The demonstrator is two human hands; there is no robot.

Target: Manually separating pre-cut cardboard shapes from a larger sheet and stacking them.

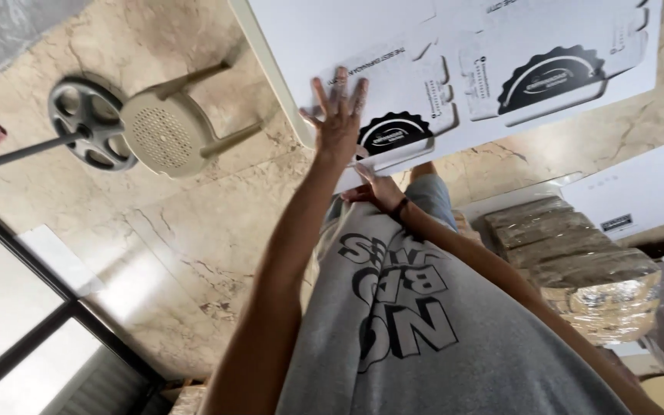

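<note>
Item: large white die-cut cardboard sheet (393, 38), printed with black scalloped round emblems, lying flat on a pale cream-edged table (269, 69) at the far side of the scene, its near edge overhanging towards the person

Left hand (338, 115): fingers spread wide, palm pressed flat on the near left part of the sheet, just beside one emblem; it holds nothing

Right hand (378, 188): at the near edge of the sheet, below and right of the left hand, black band (401, 207) on the wrist. The fingers point towards the edge; whether they pinch the card or only touch it cannot be told

Step in hand, by judgement: the sheet is being held down and steadied on the table, one hand on top, the other at the edge

What a further move calls for, by judgement: even pressure from the flat palm and a light hold at the edge, since the pre-cut outlines look apt to bend or tear if the sheet is dragged by one corner

Surroundings: beige plastic chair (167, 134) and dark grey round spoked base (90, 123) far left on the veined marble floor (194, 253); film-wrapped stacks of brown card (578, 261) to the right; a second white sheet (639, 192) beyond them; the person's grey printed shirt (439, 346) nearest
</note>
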